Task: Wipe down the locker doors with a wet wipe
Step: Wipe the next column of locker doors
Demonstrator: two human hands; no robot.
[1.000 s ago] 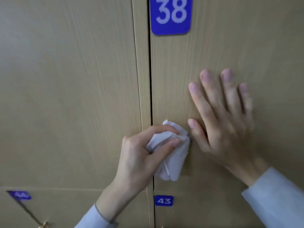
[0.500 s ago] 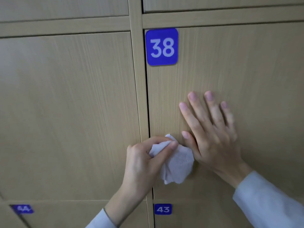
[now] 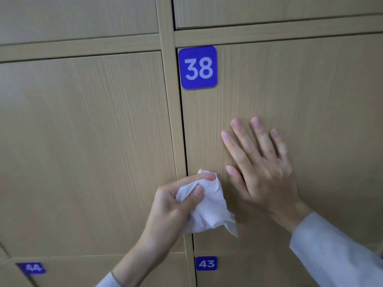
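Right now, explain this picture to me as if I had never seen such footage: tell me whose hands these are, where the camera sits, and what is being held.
There is no machine here. A person wears one camera on the head, so you look forward and down at their own two hands. In front of them is a wall of pale wood lockers. The door with the blue number plate 38 is the one being cleaned; below it is a plate reading 43. The left hand grips a crumpled white wet wipe at the left edge of door 38, near the gap beside it. The right hand holds nothing: it lies flat and open against the same door, fingers spread. Both arms wear light sleeves.
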